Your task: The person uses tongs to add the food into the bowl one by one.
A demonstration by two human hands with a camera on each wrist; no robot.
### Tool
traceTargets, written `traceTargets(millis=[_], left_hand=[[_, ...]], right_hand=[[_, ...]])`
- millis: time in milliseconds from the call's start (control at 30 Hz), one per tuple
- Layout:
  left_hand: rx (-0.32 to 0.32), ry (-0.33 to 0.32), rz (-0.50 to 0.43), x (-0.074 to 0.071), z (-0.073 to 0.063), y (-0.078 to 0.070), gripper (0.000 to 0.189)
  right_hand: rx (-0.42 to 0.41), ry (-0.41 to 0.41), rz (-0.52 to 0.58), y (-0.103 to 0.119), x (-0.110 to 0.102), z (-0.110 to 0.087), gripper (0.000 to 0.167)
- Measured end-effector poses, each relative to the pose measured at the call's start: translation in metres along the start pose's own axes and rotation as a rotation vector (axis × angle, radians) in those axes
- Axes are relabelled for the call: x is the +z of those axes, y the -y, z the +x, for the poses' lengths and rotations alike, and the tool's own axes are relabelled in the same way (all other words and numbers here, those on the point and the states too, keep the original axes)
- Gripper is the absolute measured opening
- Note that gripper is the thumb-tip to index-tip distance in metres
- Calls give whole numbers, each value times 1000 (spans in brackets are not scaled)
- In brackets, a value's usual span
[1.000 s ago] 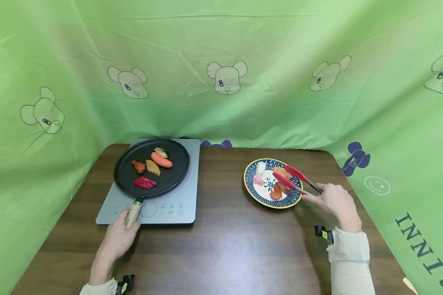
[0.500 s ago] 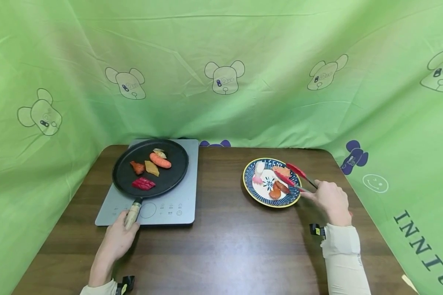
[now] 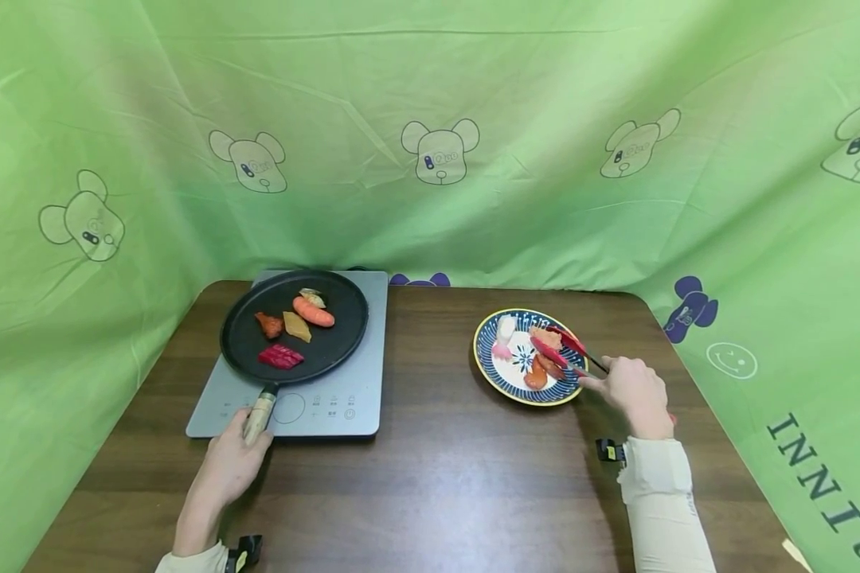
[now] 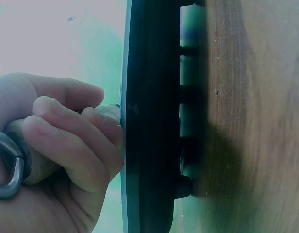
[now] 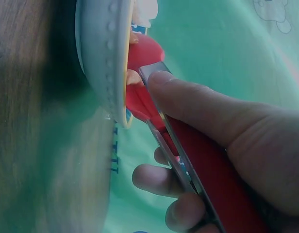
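My left hand grips the pale wooden handle of a flat black frying pan; in the left wrist view the fingers curl round it. The pan sits on a grey induction cooker. My right hand holds red-tipped tongs, thumb on one arm and fingers on the other. Their tips are over the blue-patterned plate, on either side of a tan-orange food piece. Reddish-brown food pieces lie just below, and a white-and-pink piece to the left.
In the pan lie a pink sausage, a drumstick-shaped piece, a yellow piece, a dark red slab and a small shell-like piece. Green printed cloth surrounds the brown wooden table at the back and sides.
My right hand has moved slightly left and the tong tips have drawn closer together about the tan-orange piece. The left hand and pan stay in place.
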State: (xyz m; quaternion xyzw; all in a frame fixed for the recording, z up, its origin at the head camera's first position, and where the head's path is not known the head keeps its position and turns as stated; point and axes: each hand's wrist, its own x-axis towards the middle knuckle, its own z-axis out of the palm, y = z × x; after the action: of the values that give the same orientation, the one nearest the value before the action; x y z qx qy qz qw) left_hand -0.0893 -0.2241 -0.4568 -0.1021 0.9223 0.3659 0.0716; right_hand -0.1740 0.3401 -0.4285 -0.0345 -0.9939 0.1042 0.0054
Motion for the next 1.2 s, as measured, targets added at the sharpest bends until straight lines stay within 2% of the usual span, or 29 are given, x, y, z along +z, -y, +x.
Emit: traceTargets(millis=[167, 333, 567, 800, 1200], left_hand=[[4, 5, -6, 0, 0, 0, 60], [7, 0, -17, 1, -1, 1, 58], [13, -12, -22, 2, -3, 1, 56], [8, -10, -22, 1, -2, 0, 57], [26, -17, -22, 1, -2, 1, 56]], right_hand=[[-25, 7, 20, 0, 1, 0, 57], [-37, 12, 23, -2, 2, 0, 49], [-36, 11, 23, -4, 1, -2, 60], [-55, -12, 40, -4, -4, -5, 45], [-108, -64, 108, -2, -10, -8, 60]])
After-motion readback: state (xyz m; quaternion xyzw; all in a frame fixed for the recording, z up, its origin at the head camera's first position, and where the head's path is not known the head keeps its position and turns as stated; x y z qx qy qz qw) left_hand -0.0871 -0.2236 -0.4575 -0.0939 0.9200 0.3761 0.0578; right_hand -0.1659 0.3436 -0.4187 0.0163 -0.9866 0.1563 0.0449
